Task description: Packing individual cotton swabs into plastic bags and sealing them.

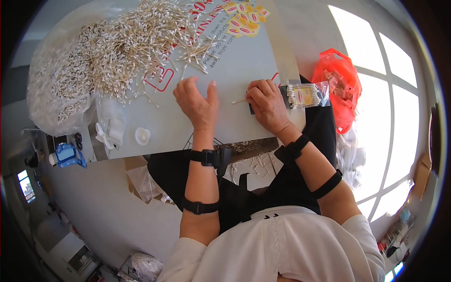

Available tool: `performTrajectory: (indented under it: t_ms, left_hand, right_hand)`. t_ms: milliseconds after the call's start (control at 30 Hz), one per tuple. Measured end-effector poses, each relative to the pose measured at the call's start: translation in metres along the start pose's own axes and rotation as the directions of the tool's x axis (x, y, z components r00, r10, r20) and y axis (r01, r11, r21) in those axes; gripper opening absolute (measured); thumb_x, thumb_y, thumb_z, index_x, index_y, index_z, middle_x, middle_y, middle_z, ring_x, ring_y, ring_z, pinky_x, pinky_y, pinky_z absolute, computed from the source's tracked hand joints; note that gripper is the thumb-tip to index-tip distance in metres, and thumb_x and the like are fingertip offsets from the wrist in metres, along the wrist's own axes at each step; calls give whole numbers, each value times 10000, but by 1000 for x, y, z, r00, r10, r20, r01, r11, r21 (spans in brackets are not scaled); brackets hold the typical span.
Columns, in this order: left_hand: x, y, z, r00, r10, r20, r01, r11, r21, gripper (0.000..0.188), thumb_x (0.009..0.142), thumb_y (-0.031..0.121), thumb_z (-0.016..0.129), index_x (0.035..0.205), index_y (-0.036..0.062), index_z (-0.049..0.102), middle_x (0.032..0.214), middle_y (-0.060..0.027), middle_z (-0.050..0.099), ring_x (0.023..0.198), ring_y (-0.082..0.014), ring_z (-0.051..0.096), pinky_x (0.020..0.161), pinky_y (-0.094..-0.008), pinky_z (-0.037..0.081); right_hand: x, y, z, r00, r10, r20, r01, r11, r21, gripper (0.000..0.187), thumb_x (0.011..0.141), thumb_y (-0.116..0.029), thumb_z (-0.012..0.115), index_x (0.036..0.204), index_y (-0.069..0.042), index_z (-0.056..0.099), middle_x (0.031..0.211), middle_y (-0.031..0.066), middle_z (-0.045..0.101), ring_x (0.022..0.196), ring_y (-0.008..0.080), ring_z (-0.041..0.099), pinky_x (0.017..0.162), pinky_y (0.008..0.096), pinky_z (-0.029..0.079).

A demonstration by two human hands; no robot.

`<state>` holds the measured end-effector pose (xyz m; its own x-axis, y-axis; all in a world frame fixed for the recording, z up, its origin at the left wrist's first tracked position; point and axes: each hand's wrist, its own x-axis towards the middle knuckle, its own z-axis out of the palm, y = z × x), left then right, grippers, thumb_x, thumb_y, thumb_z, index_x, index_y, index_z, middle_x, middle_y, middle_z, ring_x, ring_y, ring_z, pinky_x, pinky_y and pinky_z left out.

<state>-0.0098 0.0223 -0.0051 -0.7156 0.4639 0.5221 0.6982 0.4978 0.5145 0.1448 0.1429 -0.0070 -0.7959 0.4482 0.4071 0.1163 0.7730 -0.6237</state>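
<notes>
Over the table's sheet (225, 124), my left hand (197, 103) is held with its thumb apart from the curled fingers and nothing seen between them. To its right, my right hand (268, 105) is closed, with the fingertips pinched on a cotton swab (238, 101) that points left. A flat dark piece (283, 92) lies partly hidden under that hand. Just right of it, at the table's edge, is a clear packet of cotton swabs (303, 96) with a yellow label inside.
A large heap of loose cotton swabs (136, 42) spills from a clear plastic bag (40, 94) at far left. Yellow labels (246, 19) lie at the back. Near the front edge stands a small white round container (143, 136). A red plastic bag (345, 89) is beyond the right edge.
</notes>
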Motion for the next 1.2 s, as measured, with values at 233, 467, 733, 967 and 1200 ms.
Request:
performTrajectory:
  t_ms: [233, 467, 733, 967, 1200]
  left_hand:
    - [44, -7, 19, 958, -267, 104, 188, 860, 474, 439, 776, 329, 764, 1093, 66, 613, 1110, -135, 589, 1106, -356, 498, 942, -505, 399]
    - [9, 8, 11, 951, -221, 217, 130, 920, 368, 151, 820, 156, 690, 877, 79, 573, 952, -87, 579, 964, -315, 533, 804, -459, 408]
    - [-18, 29, -7, 912, -198, 359, 91, 952, 294, 147, 800, 107, 688, 886, 88, 570, 946, -74, 580, 946, -310, 542, 783, -452, 403]
    - [31, 9, 8, 945, 73, 319, -54, 996, -69, 493, 709, 87, 709, 1185, 80, 579, 1210, -103, 553, 1164, -316, 486, 963, -479, 393]
    - [80, 32, 26, 695, 141, 705, -337, 930, 146, 634, 640, 141, 782, 1246, 144, 594, 1323, -56, 511, 1254, -279, 433, 1020, -468, 362]
  right_hand:
    - [2, -1, -2, 999, -7, 36, 7, 1000, 11, 137, 766, -17, 652, 872, -52, 571, 997, 67, 576, 951, 287, 541, 826, 388, 432]
    - [3, -2, -4, 999, -3, 41, 3, 1000, 2, 120, 783, -35, 646, 881, -48, 579, 994, 63, 577, 949, 280, 539, 834, 384, 428]
    - [0, 2, -4, 998, 60, 26, -63, 993, 98, 258, 741, -101, 715, 949, -64, 567, 1062, 98, 566, 1020, 319, 539, 883, 407, 434]
    - [-1, -1, -7, 996, 82, 37, -86, 988, 127, 296, 726, -108, 725, 968, -59, 562, 1070, 106, 565, 1038, 334, 535, 913, 424, 433]
    - [-1, 1, -4, 994, 102, 28, -105, 985, 140, 299, 724, -99, 718, 976, -53, 563, 1068, 108, 571, 1037, 336, 542, 918, 423, 438]
